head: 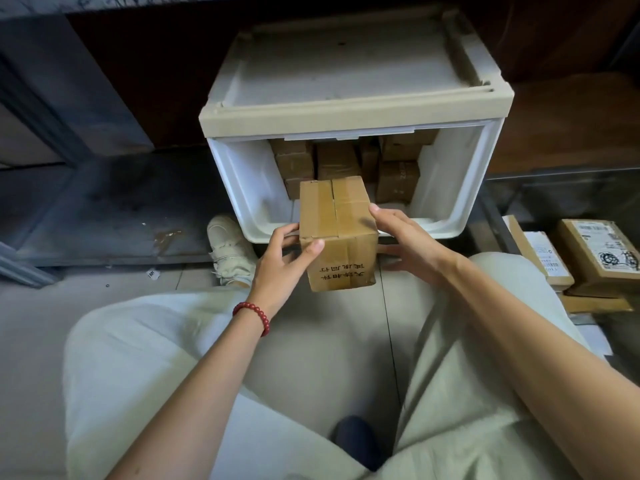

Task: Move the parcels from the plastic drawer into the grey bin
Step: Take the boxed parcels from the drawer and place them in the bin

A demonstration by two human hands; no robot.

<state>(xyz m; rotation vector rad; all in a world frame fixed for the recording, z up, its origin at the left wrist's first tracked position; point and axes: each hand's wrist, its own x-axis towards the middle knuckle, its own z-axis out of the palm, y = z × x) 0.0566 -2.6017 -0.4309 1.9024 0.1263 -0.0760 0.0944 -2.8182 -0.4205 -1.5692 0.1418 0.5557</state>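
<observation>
Surroundings: a white plastic drawer (446, 226) stands open at 12 o'clock, below the beige-edged top of its cabinet (346, 64). Brown stacked parcels (334, 161) fill the back of the drawer, some under the cabinet's front edge. The drawer's front part shows bare white floor. A pale shoe (230, 247) rests on the floor at 10 o'clock of the held parcel, just beside the drawer's near left corner. Labelled boxes (595, 258) lie at 3 o'clock, well apart; what holds them cannot be told. The person's light-trousered knees fill 6 o'clock. Nothing stands between the hands and the drawer.

Task item: one taped parcel (337, 233) is upright over the drawer's near rim, printed side facing the person.

Left hand (287, 258), with a red bead bracelet (252, 315), grips the parcel's 9 o'clock side, thumb on the near face. Right hand (405, 244) grips the 3 o'clock side, its fingers (377, 209) at the top edge, slightly blurred.
</observation>
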